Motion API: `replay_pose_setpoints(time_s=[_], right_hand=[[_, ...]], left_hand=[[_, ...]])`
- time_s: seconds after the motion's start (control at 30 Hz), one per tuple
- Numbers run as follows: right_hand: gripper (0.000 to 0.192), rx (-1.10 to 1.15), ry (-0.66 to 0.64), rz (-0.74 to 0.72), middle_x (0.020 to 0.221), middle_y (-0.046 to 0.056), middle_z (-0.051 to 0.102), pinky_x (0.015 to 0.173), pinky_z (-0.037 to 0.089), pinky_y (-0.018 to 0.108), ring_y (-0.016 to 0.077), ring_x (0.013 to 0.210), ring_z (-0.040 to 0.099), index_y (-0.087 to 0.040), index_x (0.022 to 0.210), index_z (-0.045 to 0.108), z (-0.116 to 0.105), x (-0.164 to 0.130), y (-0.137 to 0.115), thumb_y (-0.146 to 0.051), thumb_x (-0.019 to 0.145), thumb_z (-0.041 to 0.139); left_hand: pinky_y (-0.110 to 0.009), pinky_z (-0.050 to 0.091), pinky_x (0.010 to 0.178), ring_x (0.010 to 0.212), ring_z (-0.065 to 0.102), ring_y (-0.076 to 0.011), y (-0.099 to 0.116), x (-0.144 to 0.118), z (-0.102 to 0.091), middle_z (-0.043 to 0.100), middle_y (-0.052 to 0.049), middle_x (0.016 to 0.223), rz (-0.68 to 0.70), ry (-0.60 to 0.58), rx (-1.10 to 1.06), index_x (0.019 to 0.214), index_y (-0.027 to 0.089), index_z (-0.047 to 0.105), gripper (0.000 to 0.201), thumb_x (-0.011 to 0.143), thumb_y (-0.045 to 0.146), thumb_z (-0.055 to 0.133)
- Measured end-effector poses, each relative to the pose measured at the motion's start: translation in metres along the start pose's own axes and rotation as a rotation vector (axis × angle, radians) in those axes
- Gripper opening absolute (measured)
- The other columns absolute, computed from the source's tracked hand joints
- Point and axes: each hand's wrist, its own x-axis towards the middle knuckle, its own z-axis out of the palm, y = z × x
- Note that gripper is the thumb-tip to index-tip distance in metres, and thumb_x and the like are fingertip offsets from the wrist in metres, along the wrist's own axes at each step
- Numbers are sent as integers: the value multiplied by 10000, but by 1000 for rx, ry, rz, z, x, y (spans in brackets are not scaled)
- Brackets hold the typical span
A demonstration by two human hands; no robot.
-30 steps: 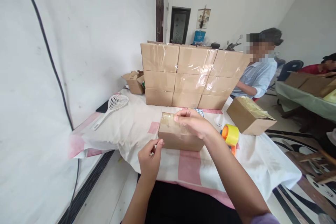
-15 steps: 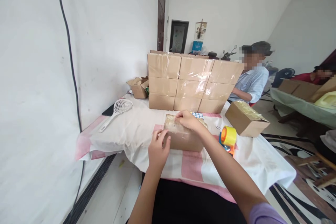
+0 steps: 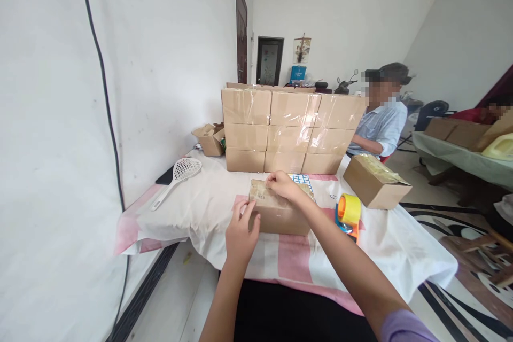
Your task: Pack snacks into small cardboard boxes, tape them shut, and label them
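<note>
My left hand [image 3: 240,232] grips the small box's [image 3: 278,212] near-left corner; my right hand [image 3: 285,186] presses flat on its top, long axis crosswise before me.

White plastered walls [image 3: 168,64] close the room in, and a black cable [image 3: 102,91] runs down the left one. A dark wooden door [image 3: 241,37] stands open on that wall. Farther back is a second dark doorway [image 3: 269,60], with a small wall hanging [image 3: 301,49] beside it. The table [image 3: 401,256] is covered by a white cloth with pink bands. To the right a second table [image 3: 452,157] wears a pale green cover. The floor [image 3: 452,235] there shows a black and white pattern. Soft, even daylight fills the room.
</note>
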Motion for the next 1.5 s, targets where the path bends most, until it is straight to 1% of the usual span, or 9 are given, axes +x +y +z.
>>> replay_pose_setpoints(time_s=[0.13,0.33,0.43,0.6,0.83,1.1,1.27,1.4,1.5], right_hand=[[158,-45,2,-14,557,-15,607,531,368,196,108,561,539,-143,646,667,4,5,6,-61,768,611],[147,-94,-15,-33,553,-21,612,532,370,209,106,526,532,-140,707,695,7,8,15,-91,807,599],[147,-115,-13,-54,608,-12,648,556,383,204,107,563,561,-138,753,712,7,8,18,-108,833,592],[133,-179,7,-80,722,2,701,595,377,205,114,658,600,-156,818,731,9,8,21,-118,838,604],[145,-301,16,-40,839,27,754,601,357,231,140,733,641,-182,823,744,13,6,16,-125,827,610],[157,-451,64,-20,976,68,785,689,404,254,193,918,691,-198,885,759,22,11,18,-171,875,605],[198,-516,102,-14,1037,119,780,743,429,272,223,959,700,-179,922,758,27,13,18,-151,904,563],[188,-523,111,-32,1046,104,779,755,436,268,223,985,699,-197,935,753,27,11,20,-176,914,567],[176,-512,114,-48,1037,83,782,736,431,264,213,976,702,-209,949,744,25,9,22,-204,924,570]], left_hand=[[-276,579,690,1174,648,-247,2,0,2,539,-118,1366,28,-53,72,1383,282,616,409,981,254,550],[-346,613,726,1275,602,-312,7,2,6,431,-154,1409,-1,-132,167,1528,317,459,555,982,254,536],[-377,621,766,1291,593,-324,9,3,8,415,-159,1411,-22,-157,186,1489,318,512,515,981,236,527],[-399,626,806,1361,534,-345,8,1,13,395,-167,1427,-30,-140,178,1420,292,582,454,976,217,521],[-417,626,812,1362,535,-355,11,-1,16,367,-174,1469,-67,-132,169,1408,277,588,448,972,209,510],[-374,622,760,1294,580,-322,14,-1,17,396,-167,1452,-83,-129,184,1389,258,598,441,957,207,524],[-378,615,770,1302,572,-322,15,-2,15,390,-168,1459,-80,-116,190,1394,256,593,446,954,211,532],[-385,612,760,1305,572,-327,15,-2,16,378,-169,1466,-77,-118,195,1397,255,588,444,961,221,518],[-356,599,725,1280,589,-318,17,-3,17,382,-162,1461,-85,-118,207,1390,263,591,439,959,220,518]])
